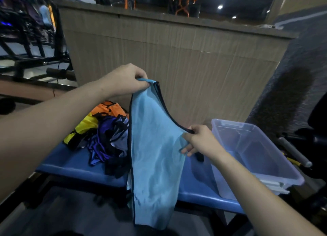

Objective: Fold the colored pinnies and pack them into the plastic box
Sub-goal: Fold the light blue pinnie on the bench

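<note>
Blue bench [74, 165] carries clear plastic box [254, 158] at right, pinnie pile [104, 131] at left. Light-blue pinnie [154, 158] hangs between, over bench's front edge; left hand [127, 81] pinches its strap, right hand [200, 140] grips its armhole edge.

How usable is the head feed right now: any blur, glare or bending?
Head view: dim room, bright ceiling spots up top; wide-angle bending at the edges; left hand, right hand and light blue pinny fairly sharp; plastic box readable, background gear murky.
</note>
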{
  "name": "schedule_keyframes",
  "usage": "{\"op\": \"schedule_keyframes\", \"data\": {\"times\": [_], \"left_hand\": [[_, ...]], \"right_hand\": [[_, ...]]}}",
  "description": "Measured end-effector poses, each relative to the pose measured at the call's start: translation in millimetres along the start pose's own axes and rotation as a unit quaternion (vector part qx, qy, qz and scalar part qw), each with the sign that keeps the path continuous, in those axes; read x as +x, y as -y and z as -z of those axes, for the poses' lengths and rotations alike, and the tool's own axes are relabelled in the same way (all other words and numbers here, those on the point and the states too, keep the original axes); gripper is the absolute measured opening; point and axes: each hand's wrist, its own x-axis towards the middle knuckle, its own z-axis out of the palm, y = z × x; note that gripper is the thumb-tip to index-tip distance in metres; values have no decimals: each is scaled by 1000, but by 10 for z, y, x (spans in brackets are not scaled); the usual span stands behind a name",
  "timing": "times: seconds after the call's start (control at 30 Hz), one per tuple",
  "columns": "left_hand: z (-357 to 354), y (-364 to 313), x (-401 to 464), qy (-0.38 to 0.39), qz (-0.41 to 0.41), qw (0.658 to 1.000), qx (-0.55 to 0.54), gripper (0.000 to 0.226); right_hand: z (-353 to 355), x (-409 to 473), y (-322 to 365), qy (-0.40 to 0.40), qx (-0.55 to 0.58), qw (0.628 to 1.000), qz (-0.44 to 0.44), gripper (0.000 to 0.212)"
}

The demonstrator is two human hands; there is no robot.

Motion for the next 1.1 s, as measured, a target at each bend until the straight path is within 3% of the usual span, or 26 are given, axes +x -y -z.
{"op": "schedule_keyframes", "data": {"times": [1.1], "left_hand": [[-586, 413, 1595, -98, -78, 992, -13, 17]], "right_hand": [[27, 1516, -127, -145, -3, 988, 48, 10]]}}
